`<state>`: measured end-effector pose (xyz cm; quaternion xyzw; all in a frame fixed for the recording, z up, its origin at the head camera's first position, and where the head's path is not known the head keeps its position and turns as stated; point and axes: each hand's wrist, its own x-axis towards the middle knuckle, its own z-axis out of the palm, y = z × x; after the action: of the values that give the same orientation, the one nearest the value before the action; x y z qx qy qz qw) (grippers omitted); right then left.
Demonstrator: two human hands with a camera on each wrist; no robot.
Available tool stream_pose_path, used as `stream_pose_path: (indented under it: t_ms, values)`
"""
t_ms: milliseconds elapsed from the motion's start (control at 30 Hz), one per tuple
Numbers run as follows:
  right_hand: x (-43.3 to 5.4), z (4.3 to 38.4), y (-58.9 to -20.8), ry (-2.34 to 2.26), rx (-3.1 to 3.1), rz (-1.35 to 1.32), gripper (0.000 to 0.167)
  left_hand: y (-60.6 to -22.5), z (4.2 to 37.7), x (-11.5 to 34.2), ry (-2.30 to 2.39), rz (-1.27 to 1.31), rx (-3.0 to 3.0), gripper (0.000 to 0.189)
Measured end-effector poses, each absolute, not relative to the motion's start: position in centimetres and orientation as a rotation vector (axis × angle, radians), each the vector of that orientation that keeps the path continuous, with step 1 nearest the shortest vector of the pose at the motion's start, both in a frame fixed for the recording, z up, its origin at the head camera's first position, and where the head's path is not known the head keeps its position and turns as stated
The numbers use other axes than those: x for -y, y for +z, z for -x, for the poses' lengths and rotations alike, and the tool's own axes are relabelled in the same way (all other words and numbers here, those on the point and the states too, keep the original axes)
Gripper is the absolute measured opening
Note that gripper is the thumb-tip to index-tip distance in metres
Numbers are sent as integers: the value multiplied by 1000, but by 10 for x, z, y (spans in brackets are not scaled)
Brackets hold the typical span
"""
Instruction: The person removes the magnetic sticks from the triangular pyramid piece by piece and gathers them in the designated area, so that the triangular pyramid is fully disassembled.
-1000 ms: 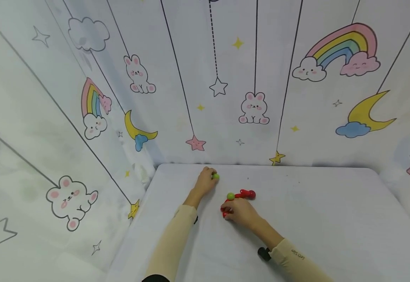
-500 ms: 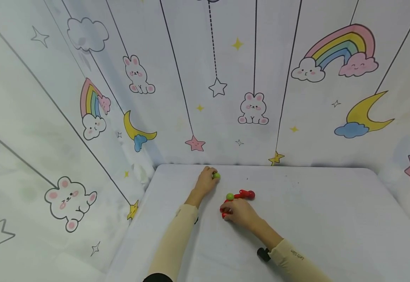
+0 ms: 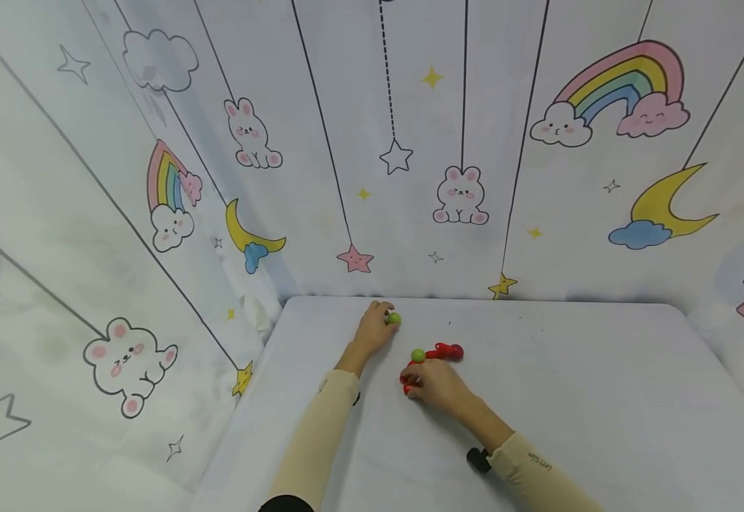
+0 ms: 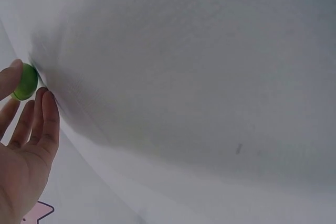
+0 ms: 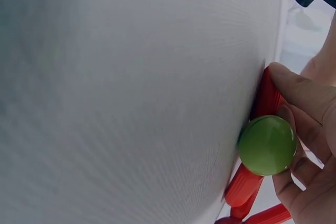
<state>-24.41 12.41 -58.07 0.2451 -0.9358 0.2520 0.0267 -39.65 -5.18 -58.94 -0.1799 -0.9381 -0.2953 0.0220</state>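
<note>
Probably collecting far green ball with left fingers loosely spread; pinching red stick in right fingers. Next, likely: grip ball, carry to stick.

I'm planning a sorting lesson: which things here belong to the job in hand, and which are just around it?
Job: green ball by the left hand; another green ball and red pieces by the right hand.
Just around: white table; printed backdrop; black wrist gear.
</note>
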Motion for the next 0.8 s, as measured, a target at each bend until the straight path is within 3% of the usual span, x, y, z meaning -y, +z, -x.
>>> stream_pose_path:
  t_ms: [467, 800]
  values:
    - [-124, 246, -584, 790, 2864, -804, 31, -583, 386, 63, -982, 498, 2890, 55]
    - [-127, 245, -579, 883, 2873, -781, 32, -560, 366, 69, -1000, 533, 2795, 52]
